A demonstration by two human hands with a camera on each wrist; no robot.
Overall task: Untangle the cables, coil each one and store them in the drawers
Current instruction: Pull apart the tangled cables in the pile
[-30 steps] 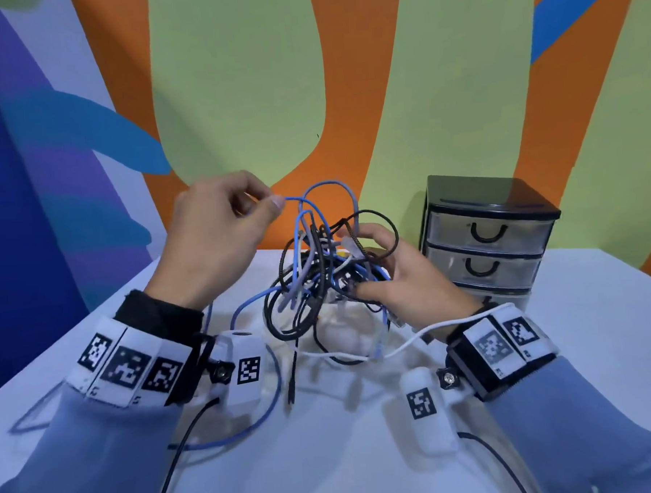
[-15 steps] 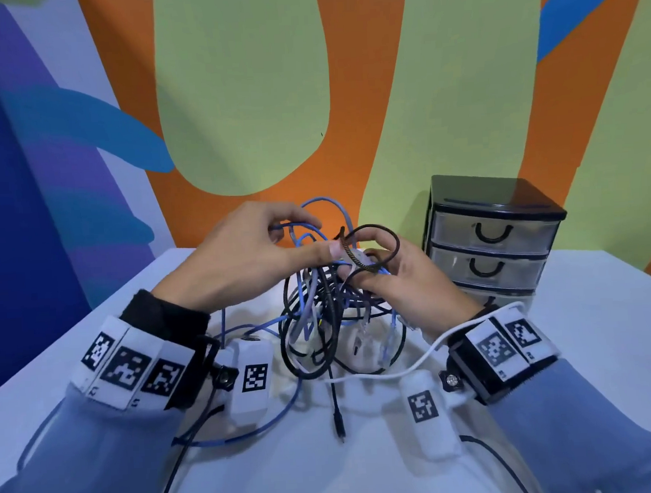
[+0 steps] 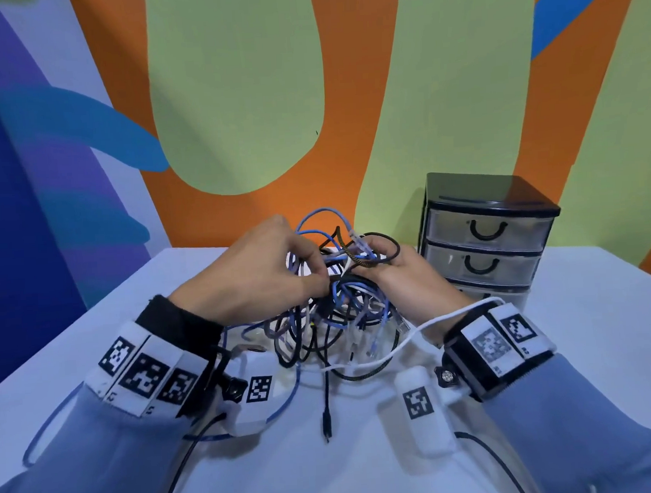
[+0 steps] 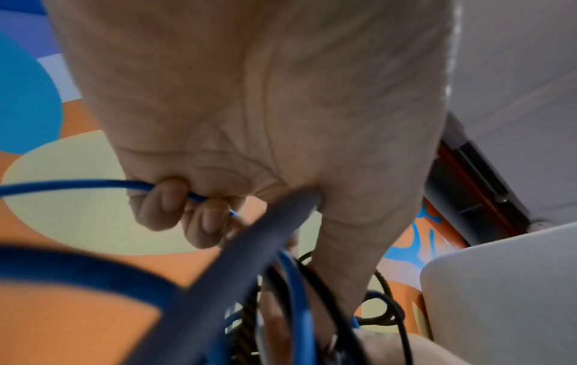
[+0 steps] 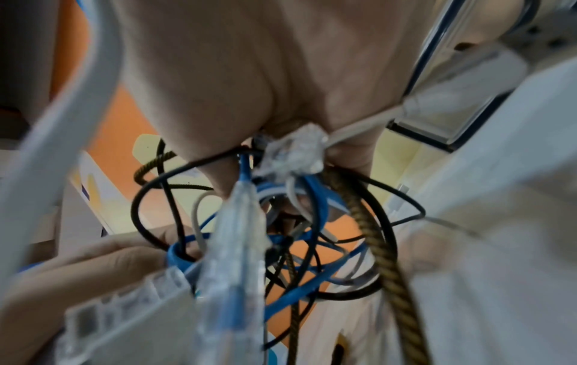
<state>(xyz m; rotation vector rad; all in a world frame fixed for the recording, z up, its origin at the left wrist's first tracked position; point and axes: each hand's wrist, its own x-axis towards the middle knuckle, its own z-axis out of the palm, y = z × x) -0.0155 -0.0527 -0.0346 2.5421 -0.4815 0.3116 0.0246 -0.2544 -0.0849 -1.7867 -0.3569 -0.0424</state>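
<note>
1. At the centre of the head view, above the white table (image 3: 604, 344), we see the tangle of cables (image 3: 338, 306) held up between both hands, its lower loops hanging down to the tabletop.
2. The left hand (image 3: 265, 276) comes in from the left of the frame with its fingers curled; in the left wrist view we see those fingers (image 4: 168, 205) closed round a thin blue cable (image 4: 78, 184), while a grey cable (image 4: 237, 266) and further blue and black strands cross below the palm.
3. The right hand (image 3: 405, 280) sits just right of the tangle, its fingers wrapped into the bundle. The right wrist view shows a clear network plug (image 5: 293, 153) and a gold-and-black braided cable (image 5: 374, 242) right at its fingers, but we cannot tell which single strand it grips.
4. A black cable end with a small plug (image 3: 327, 431) hangs lower centre, reaching the table.
5. A white cable (image 3: 415, 336) runs from the tangle over the right wrist.
6. A blue loop (image 3: 36, 442) lies on the table at the lower left, under the left sleeve.
7. To the right of the frame, near the right hand, stands the drawer unit (image 3: 485, 238) with a black top and clear drawers, all of them pushed in.
</note>
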